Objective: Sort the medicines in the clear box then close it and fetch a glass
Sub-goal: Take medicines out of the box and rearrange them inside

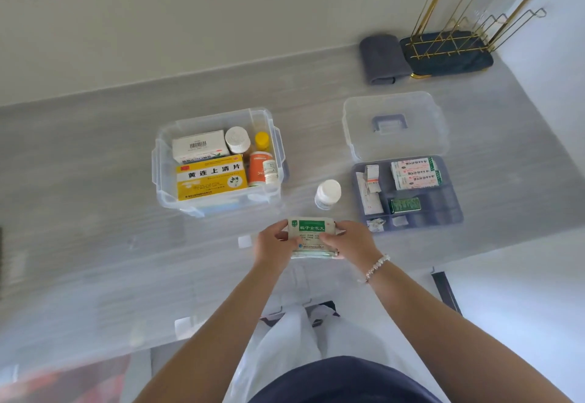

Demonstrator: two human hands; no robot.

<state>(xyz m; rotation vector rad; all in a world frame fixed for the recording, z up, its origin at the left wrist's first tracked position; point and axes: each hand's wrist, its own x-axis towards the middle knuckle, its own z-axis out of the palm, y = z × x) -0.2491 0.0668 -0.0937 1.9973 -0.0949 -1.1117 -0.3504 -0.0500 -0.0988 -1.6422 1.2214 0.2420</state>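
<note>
The clear box (164, 181) stands open on the table, holding a yellow carton (210, 177), a white carton (199, 146), a white-capped jar (237, 139), a yellow-capped bottle (262, 139) and an orange bottle (257, 171). In front of it, my left hand (272, 244) and my right hand (351, 239) grip a stack of green-and-white sachets (311, 231) from both sides. A white pill bottle (327, 194) stands just beyond them. The box's clear lid (395, 124) lies to the right, with the blue divided tray (443, 206) of small packets in front of it.
A rolled grey towel (381, 59) and a gold wire rack (459, 32) on a dark mat sit at the table's far right by the wall. The table's near edge runs just above my lap.
</note>
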